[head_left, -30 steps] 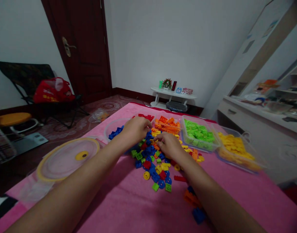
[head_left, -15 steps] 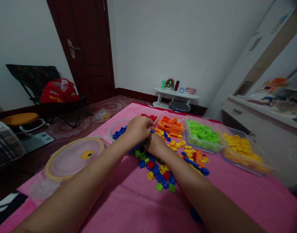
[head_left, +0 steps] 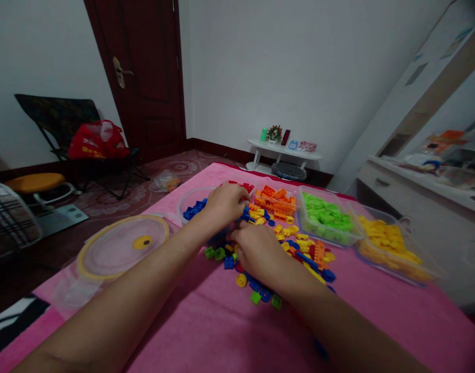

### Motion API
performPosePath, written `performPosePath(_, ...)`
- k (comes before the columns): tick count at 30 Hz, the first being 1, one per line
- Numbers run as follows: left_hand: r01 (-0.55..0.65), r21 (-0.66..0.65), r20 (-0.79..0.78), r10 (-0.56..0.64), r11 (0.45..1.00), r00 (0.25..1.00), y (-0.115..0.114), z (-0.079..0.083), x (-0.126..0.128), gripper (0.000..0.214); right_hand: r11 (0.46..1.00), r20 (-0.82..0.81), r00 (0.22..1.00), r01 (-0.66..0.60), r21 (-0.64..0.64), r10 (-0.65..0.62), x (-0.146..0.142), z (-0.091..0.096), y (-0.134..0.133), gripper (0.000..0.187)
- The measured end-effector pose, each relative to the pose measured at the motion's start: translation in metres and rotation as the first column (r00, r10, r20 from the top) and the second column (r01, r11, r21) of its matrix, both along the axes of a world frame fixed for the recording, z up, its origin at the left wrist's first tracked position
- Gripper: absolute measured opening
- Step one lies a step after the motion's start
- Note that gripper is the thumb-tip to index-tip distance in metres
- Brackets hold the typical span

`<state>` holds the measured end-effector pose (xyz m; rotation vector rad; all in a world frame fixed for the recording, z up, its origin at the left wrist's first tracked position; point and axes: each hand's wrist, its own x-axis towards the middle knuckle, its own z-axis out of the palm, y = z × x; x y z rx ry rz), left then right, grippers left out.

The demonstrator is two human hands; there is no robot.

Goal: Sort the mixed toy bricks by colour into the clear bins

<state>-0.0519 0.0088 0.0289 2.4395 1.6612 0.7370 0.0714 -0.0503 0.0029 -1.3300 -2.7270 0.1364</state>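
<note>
My left hand (head_left: 228,203) is over the right side of a clear round tub (head_left: 180,207) of blue bricks (head_left: 194,209). Its fingers are bent down, and what they hold is hidden. Closer to me, my right hand (head_left: 258,251) lies low over a mixed pile of loose bricks, its fingers curled in toward the tub; whatever is in them cannot be made out. Around it lie green bricks (head_left: 219,254), a round yellow piece (head_left: 241,280) and several blue pieces (head_left: 264,295). Yellow bricks (head_left: 283,232) are scattered beyond the right hand.
Behind the pile stand red bricks (head_left: 245,187) and a heap of orange bricks (head_left: 275,201). To the right are clear boxes of green bricks (head_left: 326,213) and yellow bricks (head_left: 387,238). A yellow-rimmed lid (head_left: 118,246) lies left on the pink cloth (head_left: 206,321).
My right hand has drawn back from the left hand, toward me and over the mixed pile. My left hand stays by the tub. The view has shifted slightly.
</note>
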Motion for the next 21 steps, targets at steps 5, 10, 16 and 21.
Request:
performPosePath(5,0.024,0.031,0.01,-0.024,0.999,1.0,-0.001,0.001,-0.001,0.025,0.956,0.098,0.952,-0.293,0.012,0.291,-0.022,-0.018,-0.02,0.031)
performPosePath(10,0.05,0.019,0.02,-0.05,0.999,0.999,0.0,-0.001,0.001,0.024,0.997,0.217,0.973,-0.078,0.014,0.073,-0.003,-0.016,-0.009,0.03)
performPosePath(16,0.193,-0.036,0.02,-0.193,0.98,0.981,-0.003,-0.007,0.01,0.028,0.932,0.211,0.91,0.362,0.012,-0.356,0.054,-0.005,0.014,0.025)
performPosePath(21,0.164,-0.107,-0.154,-0.179,0.981,0.972,-0.012,-0.009,0.02,0.032,0.922,-0.036,0.926,0.37,-0.115,-0.376,0.101,0.001,0.026,0.025)
